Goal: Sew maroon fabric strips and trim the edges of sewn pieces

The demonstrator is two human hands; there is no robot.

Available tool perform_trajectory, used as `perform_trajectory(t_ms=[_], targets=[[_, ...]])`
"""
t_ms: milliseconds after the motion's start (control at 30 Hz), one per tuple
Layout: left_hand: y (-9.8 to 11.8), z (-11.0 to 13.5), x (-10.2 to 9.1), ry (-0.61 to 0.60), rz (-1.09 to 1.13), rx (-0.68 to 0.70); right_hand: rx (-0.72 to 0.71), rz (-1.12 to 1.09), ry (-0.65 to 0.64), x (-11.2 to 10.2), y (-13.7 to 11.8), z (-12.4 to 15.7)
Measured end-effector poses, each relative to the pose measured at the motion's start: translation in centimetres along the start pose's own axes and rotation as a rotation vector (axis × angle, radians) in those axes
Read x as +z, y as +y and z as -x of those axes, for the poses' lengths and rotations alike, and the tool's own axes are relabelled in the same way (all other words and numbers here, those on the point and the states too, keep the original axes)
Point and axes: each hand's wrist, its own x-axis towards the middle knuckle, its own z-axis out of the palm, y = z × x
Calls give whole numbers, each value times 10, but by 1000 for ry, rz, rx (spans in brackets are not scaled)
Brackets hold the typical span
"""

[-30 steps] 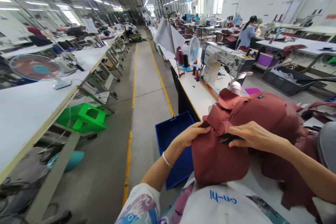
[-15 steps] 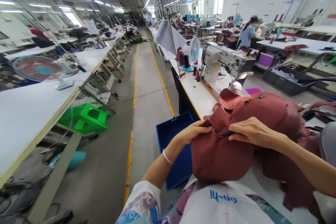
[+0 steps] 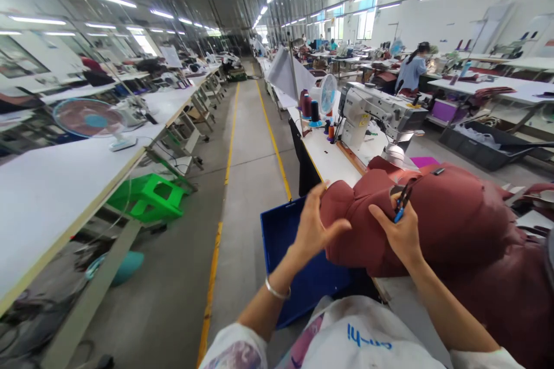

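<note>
A heap of maroon fabric pieces (image 3: 450, 225) lies on the white work table (image 3: 329, 158) in front of me. My left hand (image 3: 314, 225) is at the heap's left end, fingers curled loosely, thumb against the cloth. My right hand (image 3: 400, 233) presses on the top of the heap and grips small thread snips (image 3: 401, 202) with a blue tip, which stick up from the fingers. A white sewing machine (image 3: 372, 112) stands just behind the heap.
A blue plastic bin (image 3: 298, 259) sits on the floor left of the table. Thread cones (image 3: 309, 106) and a small fan (image 3: 328, 93) stand behind the machine. A green stool (image 3: 149, 196) lies across the aisle. A person (image 3: 411, 72) works at a far table.
Both hands have lifted off the folded edge. The left hand has let go and opened partly. The right hand has turned so the snips point up. The camera tilted up.
</note>
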Motion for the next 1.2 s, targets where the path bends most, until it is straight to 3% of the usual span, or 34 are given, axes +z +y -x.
perform_trajectory(t_ms=[67, 133, 233, 333, 433, 633, 833, 1067, 1200], targets=[[-1, 18, 15, -88, -43, 12, -19, -23, -25, 13, -2, -3], [-9, 25, 28, -51, -51, -51, -41, -68, -141, 24, 1, -4], [-26, 16, 34, 7, 40, -152, -54, -163, -360, 29, 11, -11], [-45, -1, 28, -32, 258, -220, 33, -263, -491, 20, 22, -26], [-57, -9, 24, 17, 479, -360, 48, -249, -547, 2, 31, -36], [-59, -12, 26, 91, 625, -466, -416, 448, -502, -28, 40, -28], [-55, -17, 27, 85, 608, -447, -665, 650, -499, -40, 46, -28], [-52, -15, 34, 16, 493, -376, -729, 707, -520, -26, 38, -29], [-56, -13, 31, 5, 479, -378, -591, 594, -421, -24, 40, -23]])
